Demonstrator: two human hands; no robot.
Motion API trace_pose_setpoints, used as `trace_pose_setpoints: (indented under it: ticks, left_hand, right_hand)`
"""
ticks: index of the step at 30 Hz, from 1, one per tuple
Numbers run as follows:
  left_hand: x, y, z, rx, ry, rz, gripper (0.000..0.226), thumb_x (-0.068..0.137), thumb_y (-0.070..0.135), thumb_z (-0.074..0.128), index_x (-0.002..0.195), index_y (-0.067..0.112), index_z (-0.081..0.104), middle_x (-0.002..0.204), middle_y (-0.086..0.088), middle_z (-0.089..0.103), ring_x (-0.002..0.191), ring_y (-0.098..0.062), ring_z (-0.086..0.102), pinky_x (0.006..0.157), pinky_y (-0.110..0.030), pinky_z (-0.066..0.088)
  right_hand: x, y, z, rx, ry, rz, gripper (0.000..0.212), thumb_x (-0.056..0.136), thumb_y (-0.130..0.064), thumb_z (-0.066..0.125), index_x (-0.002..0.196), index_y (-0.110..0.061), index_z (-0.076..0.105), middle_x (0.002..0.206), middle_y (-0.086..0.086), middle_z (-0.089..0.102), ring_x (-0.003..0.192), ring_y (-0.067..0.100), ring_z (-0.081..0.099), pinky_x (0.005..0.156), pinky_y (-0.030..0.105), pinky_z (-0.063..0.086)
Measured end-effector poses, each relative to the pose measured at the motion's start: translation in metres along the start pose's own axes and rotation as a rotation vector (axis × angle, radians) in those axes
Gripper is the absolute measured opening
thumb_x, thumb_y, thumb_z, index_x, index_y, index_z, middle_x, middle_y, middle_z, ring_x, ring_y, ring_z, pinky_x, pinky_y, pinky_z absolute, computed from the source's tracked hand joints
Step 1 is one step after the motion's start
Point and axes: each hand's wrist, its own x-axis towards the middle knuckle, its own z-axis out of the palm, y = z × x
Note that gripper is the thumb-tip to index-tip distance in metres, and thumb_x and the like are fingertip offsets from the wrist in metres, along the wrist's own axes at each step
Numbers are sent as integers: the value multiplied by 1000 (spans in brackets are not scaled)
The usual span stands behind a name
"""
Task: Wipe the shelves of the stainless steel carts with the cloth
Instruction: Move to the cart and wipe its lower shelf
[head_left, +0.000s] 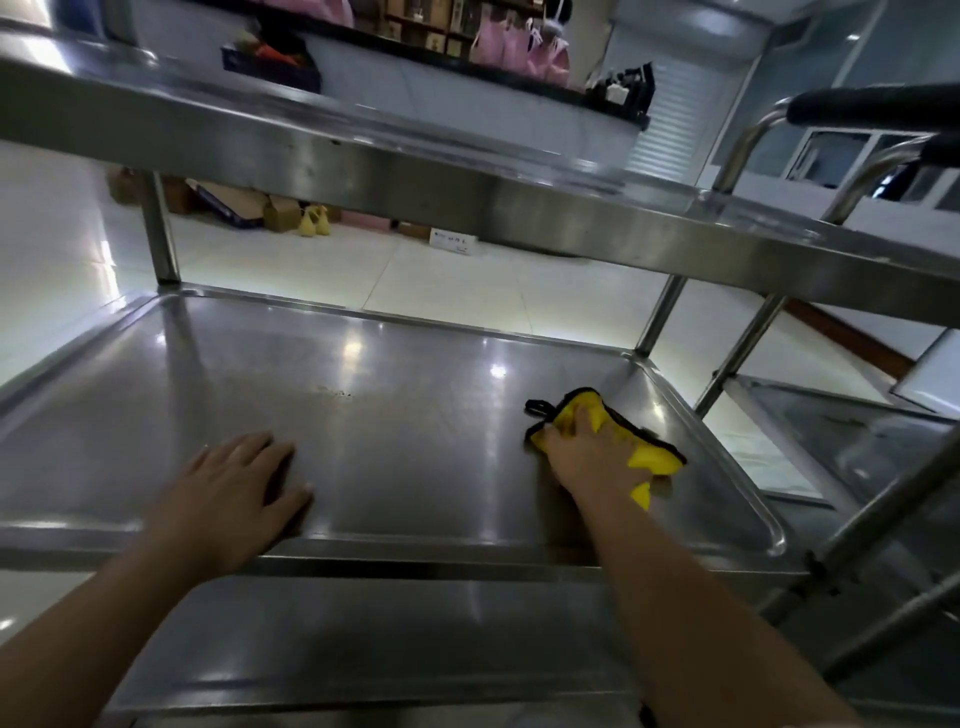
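Cart: the stainless steel cart (519, 208) fills the view, its upper shelf overhead and a second cart (857, 447) just off to the right.
Middle shelf: this shelf (363, 415) is the one being worked, a wide tray with a raised lip running left to right under both hands.
Left hand: the left hand (244, 488) lies flat on the steel near the front lip, fingers (260, 447) straight and slightly apart, holding nothing, bracing.
Right hand: the right hand (587, 457) presses down on the cloth, fingers (584, 423) spread over it and curled a little into the bunched fabric.
Cloth: the yellow cloth (649, 457), black-edged, sits under and beyond those fingers, near the shelf's right end.
Cloth axis: crumpled, its long side runs diagonally from far-left to near-right; the black hanging loop (535, 408) points left.
Speck patch: small marks (335, 392) sit well left of the cloth, ahead of the left fingers.
How to do it well: I'd say keep the palm flat, sweep long overlapping passes leftward across those specks, and run along the lip corners too.
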Motion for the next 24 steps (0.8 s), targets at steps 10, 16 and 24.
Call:
trace_pose_setpoints:
  ticks: [10, 16, 24]
  left_hand:
    - [-17, 8, -14, 109, 46, -142, 64, 88, 62, 19, 130, 24, 48, 139, -6, 48, 126, -28, 45, 105, -44, 35]
    - [-19, -23, -28, 91, 77, -41, 68, 85, 71, 11, 117, 30, 55, 129, 3, 55, 119, -19, 49, 101, -37, 35]
    - [-34, -108, -23, 101, 75, -315, 94, 76, 74, -3, 148, 23, 27, 151, -5, 39, 141, -28, 31, 116, -56, 7]
  right_hand:
    - [-111, -166, 61, -8, -228, -710, 60, 91, -65, 26, 146, -53, 5, 163, -6, 3, 148, 29, -1, 106, 70, 1]
    - [-104, -87, 45, -15, -183, -741, 61, 88, -74, 24, 142, -61, -2, 162, -15, 0, 149, 18, -2, 112, 63, 11]
    - [-66, -136, 55, -62, -112, -503, 69, 86, -75, 24, 146, -54, -1, 162, -9, 5, 148, 29, 2, 108, 69, 8]
